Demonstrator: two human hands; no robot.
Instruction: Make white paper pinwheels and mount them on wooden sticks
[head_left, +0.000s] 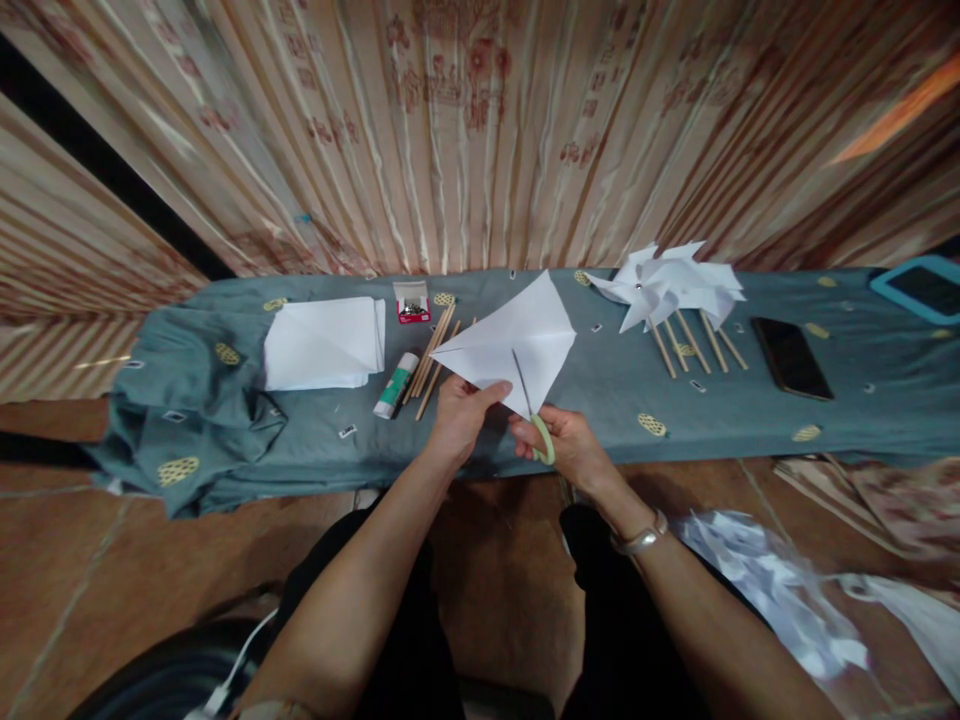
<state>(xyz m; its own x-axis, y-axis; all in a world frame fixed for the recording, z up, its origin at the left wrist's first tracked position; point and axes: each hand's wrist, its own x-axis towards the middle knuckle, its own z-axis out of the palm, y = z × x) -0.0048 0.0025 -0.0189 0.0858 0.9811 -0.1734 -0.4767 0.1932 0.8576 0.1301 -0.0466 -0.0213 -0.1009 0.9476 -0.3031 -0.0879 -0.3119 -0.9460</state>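
Note:
My left hand (pixel 459 415) pinches the near edge of a white square paper sheet (pixel 517 340), holding it up over the blue-grey cloth-covered bench (pixel 600 400). In my right hand (pixel 571 445) are scissors (pixel 534 425) with pale green handles, and their blades run into the paper from its near corner along a fold line. A silver bangle sits on my right wrist.
On the bench lie a stack of white paper (pixel 324 342), a glue stick (pixel 396 385), wooden sticks (pixel 433 355), a small red box (pixel 412 301), finished paper pinwheels on sticks (pixel 675 295), a black phone (pixel 791 357) and a blue-cased tablet (pixel 919 288). Paper scraps (pixel 780 590) lie on the floor at right.

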